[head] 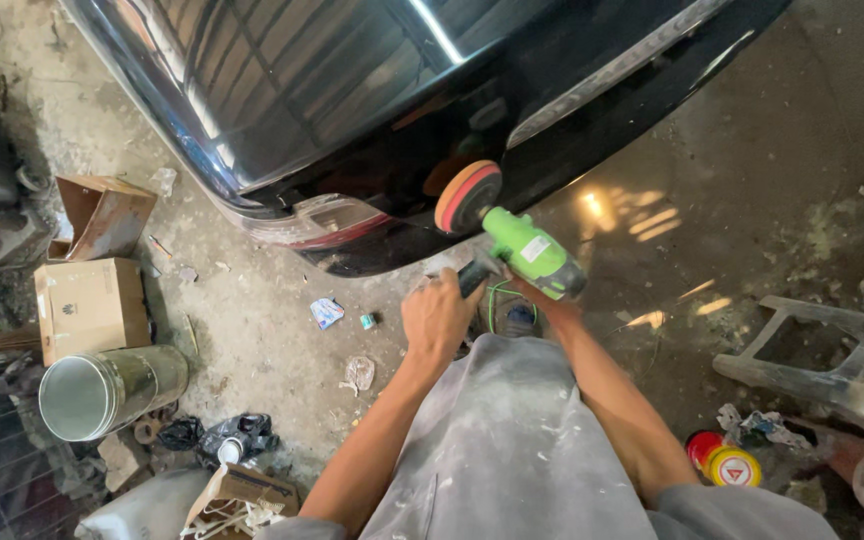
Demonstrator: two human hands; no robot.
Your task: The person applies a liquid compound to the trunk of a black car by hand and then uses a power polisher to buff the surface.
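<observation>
A glossy black car body [372,110] fills the top of the view. A green handheld polisher [527,250] with an orange and red foam pad [467,197] is pressed against the black panel. My left hand [439,315] grips the black side handle of the polisher. My right hand [542,295] is mostly hidden under the green body, holding its rear. My grey dusty trousers [512,440] are at the bottom centre.
Cardboard boxes [90,305] and a metal can [107,392] lie at the left. A black bag [237,435] and scraps litter the concrete floor [262,300]. A grey plastic stool [822,350] lies at the right, with round red and yellow tins [724,462] near it.
</observation>
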